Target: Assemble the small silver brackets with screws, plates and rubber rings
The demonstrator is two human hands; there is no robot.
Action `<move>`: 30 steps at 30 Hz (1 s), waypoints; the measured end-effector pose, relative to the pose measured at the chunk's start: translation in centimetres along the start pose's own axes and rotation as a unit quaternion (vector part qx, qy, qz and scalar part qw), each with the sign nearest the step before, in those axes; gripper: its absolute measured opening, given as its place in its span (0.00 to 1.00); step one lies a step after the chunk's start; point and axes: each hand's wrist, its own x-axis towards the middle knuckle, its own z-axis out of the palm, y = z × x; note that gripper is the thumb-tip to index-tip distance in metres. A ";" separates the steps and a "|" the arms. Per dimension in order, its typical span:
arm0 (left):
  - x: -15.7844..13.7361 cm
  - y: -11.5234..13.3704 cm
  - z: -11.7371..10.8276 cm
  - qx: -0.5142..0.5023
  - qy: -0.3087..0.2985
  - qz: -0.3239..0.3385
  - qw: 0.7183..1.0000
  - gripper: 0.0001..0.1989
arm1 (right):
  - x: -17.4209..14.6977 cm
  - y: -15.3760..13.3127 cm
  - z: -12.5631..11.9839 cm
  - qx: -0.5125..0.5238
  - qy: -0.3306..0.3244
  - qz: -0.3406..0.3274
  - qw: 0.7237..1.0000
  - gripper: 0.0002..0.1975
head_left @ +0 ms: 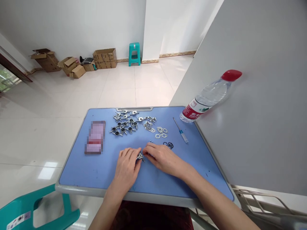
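Note:
A small silvery metal fitting with a flange (pixel 140 156) sits low over the blue tabletop, and my left hand (pixel 127 164) grips it between thumb and fingers. Close against its right side is my right hand (pixel 163 158), fingers pinched together; whatever is in them is hidden. Just beyond the right hand lie several black rubber rings (pixel 170 145). Flat metal gaskets (pixel 164 135) are spread farther back. Tiny screws (pixel 151 141) peek out behind my right fingers. Several similar fittings with black centres (pixel 123 130) are grouped beyond my left hand.
More metal fittings (pixel 124 115) and small loose parts (pixel 149 124) lie at the back. A screwdriver (pixel 181 131) and a water bottle (pixel 203 102) are on the right. A blurred-out flat object (pixel 95 137) lies left. A teal stool (pixel 20 207) stands by the table's left corner.

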 end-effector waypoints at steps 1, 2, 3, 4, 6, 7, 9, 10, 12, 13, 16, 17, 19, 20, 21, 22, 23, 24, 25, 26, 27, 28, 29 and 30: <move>0.0 0.1 0.0 0.002 0.003 0.000 1.000 0.14 | 0.0 0.0 0.1 -0.007 0.000 -0.003 1.000 0.07; 0.0 0.1 0.0 0.003 0.004 0.000 1.000 0.12 | 0.0 0.0 0.1 -0.016 -0.001 -0.004 1.000 0.07; 0.1 0.1 0.0 0.003 0.006 0.001 1.000 0.11 | 0.0 0.0 0.2 -0.025 -0.002 -0.003 1.000 0.07; 0.1 0.1 0.0 0.003 0.008 0.002 1.000 0.10 | 0.0 0.0 0.2 -0.032 -0.003 -0.003 0.999 0.08; 0.2 0.2 0.0 0.004 0.014 0.003 1.000 0.08 | -0.1 0.0 0.2 -0.040 -0.001 -0.005 0.999 0.08; 0.2 0.2 0.0 0.005 0.018 0.002 1.000 0.07 | -0.1 0.0 0.2 -0.040 0.001 -0.008 0.999 0.08; 0.2 0.2 0.1 0.005 0.022 0.001 1.000 0.07 | -0.1 0.0 0.3 -0.040 0.008 -0.015 0.999 0.08; 0.2 0.2 0.1 0.004 0.023 0.001 1.000 0.06 | -0.1 -0.1 0.4 -0.039 0.010 -0.017 0.999 0.09; 0.2 0.1 0.2 0.000 0.022 0.002 1.000 0.06 | -0.1 -0.1 0.5 -0.039 0.008 -0.021 0.999 0.09; 0.2 0.1 0.2 -0.002 0.023 0.001 1.000 0.06 | -0.1 -0.1 0.5 -0.039 0.006 -0.021 0.999 0.09; 0.1 0.1 0.3 -0.007 0.024 0.000 1.000 0.06 | -0.2 -0.2 0.6 -0.049 0.000 -0.022 0.999 0.08; 0.1 0.1 0.3 -0.009 0.023 0.000 1.000 0.06 | -0.2 -0.2 0.6 -0.054 -0.001 -0.023 0.998 0.08; 0.1 0.1 0.2 -0.012 0.023 0.002 1.000 0.07 | -0.2 -0.2 0.7 -0.064 -0.002 -0.025 0.998 0.10; 0.1 0.1 0.2 -0.014 0.023 0.001 1.000 0.07 | -0.2 -0.3 0.7 -0.068 -0.001 -0.027 0.997 0.11; 0.1 0.2 0.2 -0.016 0.024 -0.001 1.000 0.07 | -0.2 -0.3 0.7 -0.070 0.000 -0.028 0.997 0.12; 0.1 0.2 0.2 -0.019 0.024 -0.003 1.000 0.07 | -0.2 -0.3 0.7 -0.071 0.001 -0.031 0.997 0.12; 0.1 0.2 0.2 -0.022 0.024 -0.005 0.999 0.07 | -0.3 -0.3 0.7 -0.072 0.002 -0.032 0.997 0.13; 0.1 0.2 0.3 -0.025 0.024 -0.007 0.999 0.07 | -0.3 -0.3 0.7 -0.073 0.002 -0.034 0.997 0.13; 0.1 0.1 0.3 -0.028 0.025 -0.008 0.999 0.07 | -0.3 -0.3 0.7 -0.074 0.001 -0.036 0.997 0.13; 0.1 0.1 0.4 -0.030 0.025 -0.010 0.999 0.07 | -0.3 -0.3 0.7 -0.075 0.000 -0.037 0.996 0.13; 0.1 0.1 0.4 -0.033 0.025 -0.012 0.999 0.06 | -0.3 -0.3 0.7 -0.077 -0.001 -0.038 0.996 0.13; 0.1 0.1 0.5 -0.035 0.025 -0.014 0.999 0.06 | -0.3 -0.4 0.7 -0.080 -0.002 -0.040 0.996 0.14; 0.0 0.0 0.5 -0.038 0.026 -0.015 0.999 0.06 | -0.4 -0.4 0.7 -0.083 -0.002 -0.042 0.996 0.14; 0.0 0.0 0.5 -0.041 0.026 -0.016 0.999 0.06 | -0.4 -0.5 0.7 -0.086 -0.003 -0.045 0.995 0.14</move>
